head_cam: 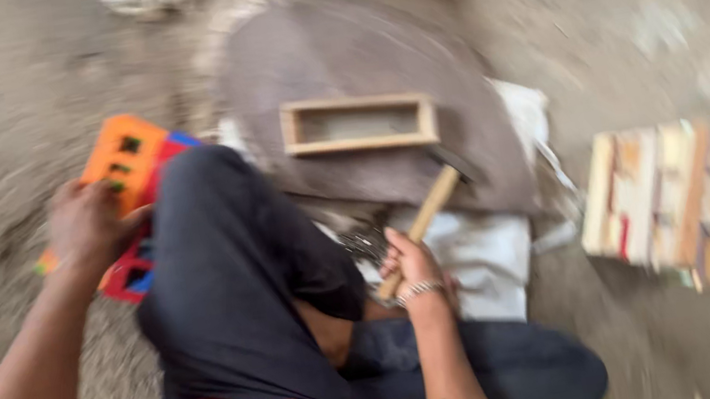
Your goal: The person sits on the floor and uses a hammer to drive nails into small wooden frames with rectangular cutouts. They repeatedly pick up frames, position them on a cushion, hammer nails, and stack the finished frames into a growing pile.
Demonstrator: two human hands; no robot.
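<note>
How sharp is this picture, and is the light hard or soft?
Head view: motion blur smears everything, most on the ground and the stack of wood pieces; the wooden frame and the right hand on the hammer handle stay readable; light is soft, no glare.

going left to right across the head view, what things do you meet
left hand → orange and red plastic case → raised knee in dark trousers → open wooden frame on the flat stone → right hand holding the hammer → stack of wooden pieces

Dark navy trousers, maroon shirt, bare forearms, silver bracelet (419,291) on the right wrist.
</note>
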